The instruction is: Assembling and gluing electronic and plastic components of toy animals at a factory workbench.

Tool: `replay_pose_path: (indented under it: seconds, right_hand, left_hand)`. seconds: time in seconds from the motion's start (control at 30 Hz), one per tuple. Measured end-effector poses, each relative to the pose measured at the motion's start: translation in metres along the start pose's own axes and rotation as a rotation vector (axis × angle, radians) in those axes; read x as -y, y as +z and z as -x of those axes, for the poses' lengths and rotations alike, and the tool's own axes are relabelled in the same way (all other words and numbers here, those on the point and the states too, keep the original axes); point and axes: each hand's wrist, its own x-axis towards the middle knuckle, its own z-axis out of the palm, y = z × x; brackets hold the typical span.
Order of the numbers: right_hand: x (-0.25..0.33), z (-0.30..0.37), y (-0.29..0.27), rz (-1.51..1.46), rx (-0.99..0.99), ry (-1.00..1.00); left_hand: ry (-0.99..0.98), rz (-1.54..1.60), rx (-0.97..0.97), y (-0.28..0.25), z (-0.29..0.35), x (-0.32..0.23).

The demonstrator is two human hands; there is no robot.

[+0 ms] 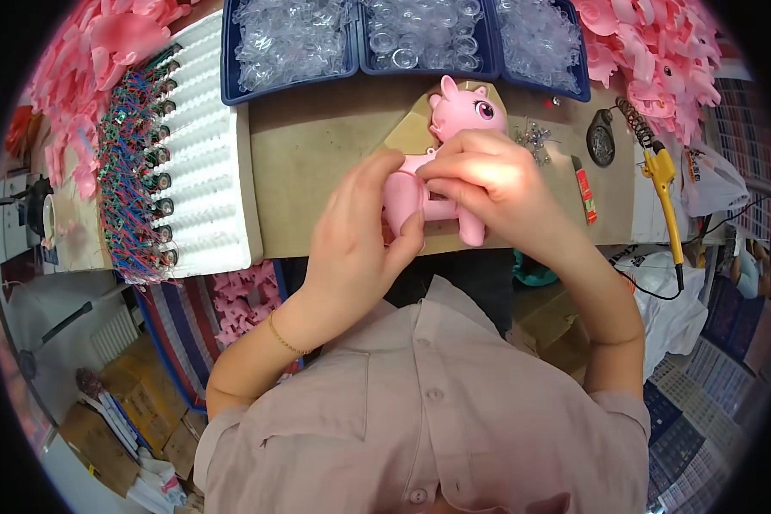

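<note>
A pink plastic toy pony (471, 227) lies at the front edge of the workbench, its head with a large painted eye pointing away from me. My left hand (360, 218) is closed round the rear of its body, thumb along the near side. Over the pony's middle, my right hand (497, 176) bends its fingers in a pinch against the body. Whatever sits between those fingertips, if anything, is too small or hidden to name. A dark opening shows in the body just below them.
Blue bins (291, 90) of clear plastic parts line the back. Wired speakers (158, 158) fill a white foam tray (223, 171) at left. To the right are small screws (535, 141), a red tool (584, 193), a dark oval object (601, 140) and a yellow soldering iron (662, 184). Pink parts (660, 51) pile up.
</note>
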Motion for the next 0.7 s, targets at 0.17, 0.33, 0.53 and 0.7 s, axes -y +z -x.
replay_pose_path:
  seconds: [0.17, 0.33, 0.53, 0.7]
  right_hand:
    - [0.001, 0.005, 0.004, 0.143, -0.077, -0.008]
    - [0.032, 0.015, 0.006, 0.532, 0.012, 0.037]
    - [0.049, 0.002, 0.002, 0.863, 0.289, -0.156]
    - [0.011, 0.004, -0.015, 0.522, 0.064, -0.015]
  left_hand:
    - [0.019, -0.06, 0.033, -0.001, -0.004, 0.004]
    - [0.109, -0.241, 0.161, -0.009, -0.013, -0.001]
    - [0.434, -0.739, 0.331, -0.008, -0.021, -0.016]
    - [0.385, -0.644, 0.373, -0.015, -0.021, -0.017]
